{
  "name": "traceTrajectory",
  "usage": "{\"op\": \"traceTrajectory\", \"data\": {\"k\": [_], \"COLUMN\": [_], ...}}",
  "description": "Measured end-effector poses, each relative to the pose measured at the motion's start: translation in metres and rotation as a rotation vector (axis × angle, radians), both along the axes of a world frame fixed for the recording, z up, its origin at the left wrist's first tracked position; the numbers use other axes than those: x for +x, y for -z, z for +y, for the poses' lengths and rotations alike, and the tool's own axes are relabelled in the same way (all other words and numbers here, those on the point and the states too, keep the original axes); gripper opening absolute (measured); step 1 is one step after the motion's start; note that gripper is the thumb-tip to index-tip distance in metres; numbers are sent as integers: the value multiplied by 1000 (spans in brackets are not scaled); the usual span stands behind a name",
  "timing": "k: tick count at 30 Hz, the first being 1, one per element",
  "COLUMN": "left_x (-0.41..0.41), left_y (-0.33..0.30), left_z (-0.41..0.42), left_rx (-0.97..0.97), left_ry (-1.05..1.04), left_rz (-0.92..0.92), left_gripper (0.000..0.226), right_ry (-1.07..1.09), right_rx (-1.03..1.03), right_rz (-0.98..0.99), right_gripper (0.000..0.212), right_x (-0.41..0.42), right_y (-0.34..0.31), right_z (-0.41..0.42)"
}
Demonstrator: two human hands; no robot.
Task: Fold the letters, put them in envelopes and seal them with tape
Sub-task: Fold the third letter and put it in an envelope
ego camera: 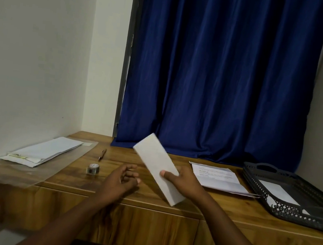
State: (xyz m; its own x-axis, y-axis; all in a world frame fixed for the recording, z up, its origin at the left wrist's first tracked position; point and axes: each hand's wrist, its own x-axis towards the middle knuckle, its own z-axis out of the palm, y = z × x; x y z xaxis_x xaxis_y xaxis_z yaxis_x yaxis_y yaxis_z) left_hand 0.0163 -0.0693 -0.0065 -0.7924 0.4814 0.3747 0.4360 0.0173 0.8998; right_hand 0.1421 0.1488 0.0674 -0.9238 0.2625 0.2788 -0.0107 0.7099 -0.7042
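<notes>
Low in the frame's centre, the right hand (182, 182) pinches a long white paper envelope (159, 167), lifted and tilted above the wooden desk (109, 187). The left hand (120, 180) hovers loosely curled, holding nothing. Light and bendy; best gripped at its edges.

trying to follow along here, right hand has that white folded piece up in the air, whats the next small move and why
Probably carry the white piece right and lay it in the black tray, where a similar white piece already lies. The right hand pinches it above the desk; the left hand holds nothing. Whether it is taped cannot be told.
</notes>
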Motion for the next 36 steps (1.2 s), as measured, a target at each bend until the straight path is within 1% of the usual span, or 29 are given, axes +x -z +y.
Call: {"op": "traceTrajectory", "data": {"k": [2, 4, 5, 7, 12, 15, 17, 21, 25, 27, 30, 33, 36], "left_x": [1, 2, 2, 2, -2, -3, -2, -2, -5, -12, -30, -55, -86], "left_y": [2, 4, 5, 5, 7, 8, 9, 6, -8, -20, -42, -62, -71], "left_z": [3, 5, 6, 6, 4, 5, 5, 6, -3, -18, -52, -95, -141], "left_rx": [-53, -80, -82, -98, -134, -151, -166, -186, -213, -247, -300, -299, -407], "left_ry": [-14, -5, -3, -14, -37, -39, -43, -40, 44, 35, -93, -260, -452], "left_rz": [28, 44, 45, 57, 100, 130, 148, 146, 78, 124, 257, 308, 369], "left_gripper": [49, 51, 52, 52, 45, 42, 40, 38, 38, 37, 30, 23, 24], "right_ry": [-3, -39, -47, -25, 63, 139, 146, 168, 183, 183, 154, 130, 128], "right_rx": [-335, -615, -700, -757, -771, -704, -639, -526, -449, -414, -356, -335, -366], "right_rz": [-33, -53, -61, -89, -101, -86, -93, -72, -68, -89, -152, -183, -201], "right_gripper": [43, 44, 44, 48, 58, 61, 57, 41, 29, 25, 20, 26, 29], "right_x": [-10, -20, -25, -35, -47, -48, -48, -49, -51, -54, -58, -67, -75], "right_y": [-5, -3, -1, 8, 38, 44, 44, 45, 47, 48, 47, 49, 51], "right_z": [-3, -7, -9, -11, 0, 7, 5, -1, -4, -1, 4, 9, 11]}}
